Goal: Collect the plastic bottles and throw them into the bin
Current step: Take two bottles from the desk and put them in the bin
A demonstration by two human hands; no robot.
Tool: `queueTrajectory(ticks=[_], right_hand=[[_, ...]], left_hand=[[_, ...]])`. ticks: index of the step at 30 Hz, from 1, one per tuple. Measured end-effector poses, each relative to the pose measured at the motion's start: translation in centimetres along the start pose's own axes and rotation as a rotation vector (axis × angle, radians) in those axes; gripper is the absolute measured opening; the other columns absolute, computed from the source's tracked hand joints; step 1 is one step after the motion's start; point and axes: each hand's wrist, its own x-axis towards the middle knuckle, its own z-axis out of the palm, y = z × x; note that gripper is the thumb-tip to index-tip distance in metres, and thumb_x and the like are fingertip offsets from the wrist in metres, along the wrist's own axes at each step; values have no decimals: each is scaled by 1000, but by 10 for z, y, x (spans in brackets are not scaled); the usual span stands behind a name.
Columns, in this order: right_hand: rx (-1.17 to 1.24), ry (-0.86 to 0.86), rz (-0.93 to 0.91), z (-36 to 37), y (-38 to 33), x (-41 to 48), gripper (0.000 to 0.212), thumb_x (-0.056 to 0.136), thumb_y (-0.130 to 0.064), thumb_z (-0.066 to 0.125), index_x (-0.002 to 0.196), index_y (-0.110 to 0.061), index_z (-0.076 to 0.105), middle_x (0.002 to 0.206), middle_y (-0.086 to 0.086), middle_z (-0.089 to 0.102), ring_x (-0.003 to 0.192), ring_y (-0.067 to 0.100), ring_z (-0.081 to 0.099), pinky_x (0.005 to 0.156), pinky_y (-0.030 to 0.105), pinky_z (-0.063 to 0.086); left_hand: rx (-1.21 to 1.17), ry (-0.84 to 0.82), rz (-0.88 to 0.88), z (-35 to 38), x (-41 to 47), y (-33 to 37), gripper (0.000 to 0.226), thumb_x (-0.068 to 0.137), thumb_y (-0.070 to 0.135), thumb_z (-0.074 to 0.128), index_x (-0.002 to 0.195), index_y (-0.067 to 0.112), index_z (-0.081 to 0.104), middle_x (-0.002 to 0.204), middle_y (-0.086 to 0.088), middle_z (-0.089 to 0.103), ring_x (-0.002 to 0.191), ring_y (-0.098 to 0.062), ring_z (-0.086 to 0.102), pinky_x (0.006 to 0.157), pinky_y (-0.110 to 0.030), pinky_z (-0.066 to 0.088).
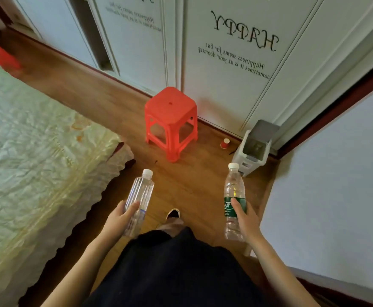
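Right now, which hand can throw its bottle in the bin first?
Probably the right hand. Its green-labelled bottle is just in front of the open bin. The left hand and its clear bottle are nearer the bed, farther away.
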Motion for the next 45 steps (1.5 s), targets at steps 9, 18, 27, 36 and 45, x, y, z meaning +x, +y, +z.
queueTrajectory(ticks=[9,18,27,36,45], right_hand=[[99,303,134,-31,-68,95,38,89,-48,61,111,-17,60,73,-2,75,58,10,71,43,16,49],[240,438,231,-99,-103,200,30,87,-47,63,99,-19,61,71,0,74,56,11,71,45,21,52],[133,413,165,-181,-175,332,36,88,-52,60,108,-22,58,92,-3,71,79,12,69,63,23,50],[378,464,284,-204,-138,426,36,80,-59,61,100,-30,55,73,-7,73,64,13,73,50,19,54],[552,552,289,-197,20,546,62,84,-51,55,133,-14,47,103,5,68,73,8,73,54,15,53]], left_hand=[[272,-271,207,63,176,193,33,89,54,56,108,27,58,91,9,67,71,12,64,48,-4,44],[399,-407,213,183,278,274,33,85,59,56,95,28,60,89,-1,70,77,-13,68,59,-22,49],[367,-393,224,304,337,387,41,80,62,56,93,24,59,88,-5,70,78,-20,69,69,-39,56],[520,-619,176,396,414,390,49,62,75,59,95,39,55,87,9,67,70,4,66,56,-14,47],[608,-744,113,540,542,286,45,62,68,65,96,41,53,90,7,69,72,-1,68,55,-15,51]])
